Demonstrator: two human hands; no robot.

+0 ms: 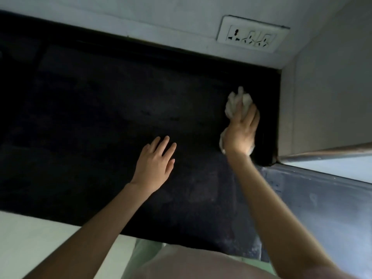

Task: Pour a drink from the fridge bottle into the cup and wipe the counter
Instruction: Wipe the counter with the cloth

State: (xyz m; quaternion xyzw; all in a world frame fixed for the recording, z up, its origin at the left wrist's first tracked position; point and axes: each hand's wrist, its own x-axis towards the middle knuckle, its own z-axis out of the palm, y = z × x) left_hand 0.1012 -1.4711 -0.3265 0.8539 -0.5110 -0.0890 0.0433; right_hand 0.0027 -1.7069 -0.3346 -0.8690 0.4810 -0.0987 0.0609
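A black counter fills most of the view. My right hand presses a crumpled white cloth onto the counter near its far right corner, with fingers laid over the cloth and bits of it showing above the fingertips and beside the wrist. My left hand lies flat on the counter at the middle, fingers straight and spread, holding nothing. No bottle or cup is in view.
A white wall socket plate sits on the back wall above the counter. A grey side wall closes the right end. A blue-grey metal surface adjoins the counter at the right front.
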